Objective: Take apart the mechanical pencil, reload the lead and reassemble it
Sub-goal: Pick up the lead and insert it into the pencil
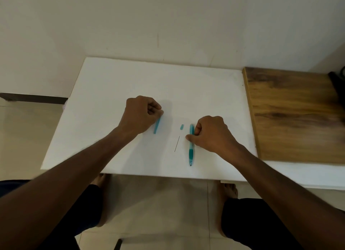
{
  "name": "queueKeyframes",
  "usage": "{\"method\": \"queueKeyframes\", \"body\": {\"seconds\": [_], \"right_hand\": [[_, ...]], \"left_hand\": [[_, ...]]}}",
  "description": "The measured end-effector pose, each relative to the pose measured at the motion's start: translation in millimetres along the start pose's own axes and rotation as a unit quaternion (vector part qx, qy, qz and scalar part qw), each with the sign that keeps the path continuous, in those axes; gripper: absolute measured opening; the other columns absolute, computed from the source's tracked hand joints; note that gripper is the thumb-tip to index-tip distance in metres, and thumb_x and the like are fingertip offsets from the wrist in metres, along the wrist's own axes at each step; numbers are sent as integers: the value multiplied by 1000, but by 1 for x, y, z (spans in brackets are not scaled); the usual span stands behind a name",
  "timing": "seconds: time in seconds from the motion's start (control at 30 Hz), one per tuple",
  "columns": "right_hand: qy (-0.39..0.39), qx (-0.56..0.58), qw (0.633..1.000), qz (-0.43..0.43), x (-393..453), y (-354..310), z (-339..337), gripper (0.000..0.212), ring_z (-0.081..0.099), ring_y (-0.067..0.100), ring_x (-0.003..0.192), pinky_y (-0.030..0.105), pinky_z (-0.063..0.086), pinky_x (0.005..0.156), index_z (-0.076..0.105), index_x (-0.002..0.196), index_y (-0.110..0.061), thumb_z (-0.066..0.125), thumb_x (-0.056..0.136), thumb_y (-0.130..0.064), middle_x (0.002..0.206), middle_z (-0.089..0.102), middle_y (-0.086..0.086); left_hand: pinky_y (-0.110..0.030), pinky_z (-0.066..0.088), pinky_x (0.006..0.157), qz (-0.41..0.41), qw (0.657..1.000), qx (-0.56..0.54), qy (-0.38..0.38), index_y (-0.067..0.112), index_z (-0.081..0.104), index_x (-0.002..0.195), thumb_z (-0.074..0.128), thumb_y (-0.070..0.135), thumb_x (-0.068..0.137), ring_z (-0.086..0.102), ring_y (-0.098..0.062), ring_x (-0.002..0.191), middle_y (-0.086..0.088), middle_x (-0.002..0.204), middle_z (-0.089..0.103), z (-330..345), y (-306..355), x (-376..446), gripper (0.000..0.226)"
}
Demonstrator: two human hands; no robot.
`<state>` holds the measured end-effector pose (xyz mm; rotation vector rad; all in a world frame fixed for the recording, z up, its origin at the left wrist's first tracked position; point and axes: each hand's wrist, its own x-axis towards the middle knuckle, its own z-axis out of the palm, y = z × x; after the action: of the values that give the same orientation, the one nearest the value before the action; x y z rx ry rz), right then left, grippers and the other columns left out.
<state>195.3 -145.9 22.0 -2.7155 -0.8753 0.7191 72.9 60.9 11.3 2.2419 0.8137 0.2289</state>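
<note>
Where hands grip: teal pencil barrel (191, 149), darker grip band

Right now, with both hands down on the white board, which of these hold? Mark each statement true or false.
1. The right hand grips the teal pencil body. True.
2. The thin lead is held in the left hand. False: it lies bare on the white board, between the hands.
3. The left hand's fingers touch a slim teal part. True.
4. The small teal cap sits on the wooden surface. False: it lies on the white board, beside the pencil body.
</note>
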Motion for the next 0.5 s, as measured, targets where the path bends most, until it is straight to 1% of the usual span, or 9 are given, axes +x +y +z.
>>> {"method": "queueKeyframes", "body": {"seconds": [0.03, 0.07, 0.1, 0.13, 0.2, 0.27, 0.33, 0.4, 0.5], "right_hand": [[-9, 13, 1000, 6, 0, 0, 0, 39, 72, 17, 66, 32, 61, 65, 73, 81, -13, 85, 83, -49, 74, 74, 2], [-21, 39, 999, 15, 0, 0, -1, 35, 75, 18, 66, 36, 65, 72, 75, 81, -11, 86, 84, -44, 74, 77, 3], [-34, 73, 996, 26, 0, 0, -3, 31, 78, 19, 65, 37, 67, 74, 76, 80, -10, 87, 84, -39, 73, 79, 3], [-45, 109, 992, 37, 0, -1, -6, 28, 79, 18, 64, 36, 68, 74, 77, 80, -9, 88, 85, -35, 71, 80, 2], [-53, 182, 981, 48, 0, -5, -15, 24, 79, 13, 62, 28, 67, 66, 77, 83, -10, 88, 85, -31, 66, 79, -1], [-34, 248, 968, 17, -3, -11, -25, 22, 78, 9, 61, 21, 64, 59, 76, 87, -13, 87, 87, -32, 66, 79, -6], [-10, 303, 952, -36, -7, -17, -30, 21, 79, 11, 65, 21, 64, 60, 76, 90, -14, 84, 89, -33, 71, 81, -5], [11, 327, 943, -63, -11, -22, -31, 18, 80, 13, 68, 23, 64, 64, 76, 93, -14, 83, 91, -31, 76, 82, -2], [31, 319, 944, -82, -15, -27, -27, 16, 80, 13, 69, 25, 66, 68, 78, 96, -15, 83, 91, -29, 79, 83, -3]], "left_hand": [[-1, 46, 69, 2, 1000, 2, 11, 14, 84, 97, 84, 26, 93, 66, 0, 65, 5, 86, 79, -1, 2, 0, 13], [1, 43, 66, 8, 1000, 1, 20, 17, 83, 97, 82, 28, 94, 67, 0, 67, 7, 88, 80, -3, 6, -1, 11], [1, 43, 66, 17, 1000, -4, 22, 20, 83, 96, 80, 29, 96, 68, 1, 68, 10, 89, 80, -5, 10, -2, 10], [1, 45, 66, 26, 999, -15, 16, 22, 83, 96, 79, 30, 97, 69, 3, 68, 15, 88, 79, -6, 15, -4, 9], [-3, 51, 67, 23, 997, -67, -28, 26, 85, 99, 78, 34, 98, 73, 6, 72, 19, 84, 79, -5, 24, -10, 11], [-12, 61, 65, -13, 986, -132, -105, 28, 85, 107, 76, 43, 99, 77, 3, 80, 16, 87, 83, -1, 33, -20, 19], [-17, 64, 66, -40, 970, -177, -161, 28, 85, 113, 74, 48, 99, 79, 1, 87, 15, 92, 85, 4, 38, -28, 27], [-21, 66, 70, -59, 958, -225, -170, 25, 85, 116, 76, 46, 98, 81, -1, 92, 12, 95, 86, 6, 39, -32, 29], [-24, 67, 77, -100, 929, -314, -168, 21, 85, 117, 82, 37, 95, 82, -7, 99, 5, 101, 87, -4, 36, -31, 27]]}}
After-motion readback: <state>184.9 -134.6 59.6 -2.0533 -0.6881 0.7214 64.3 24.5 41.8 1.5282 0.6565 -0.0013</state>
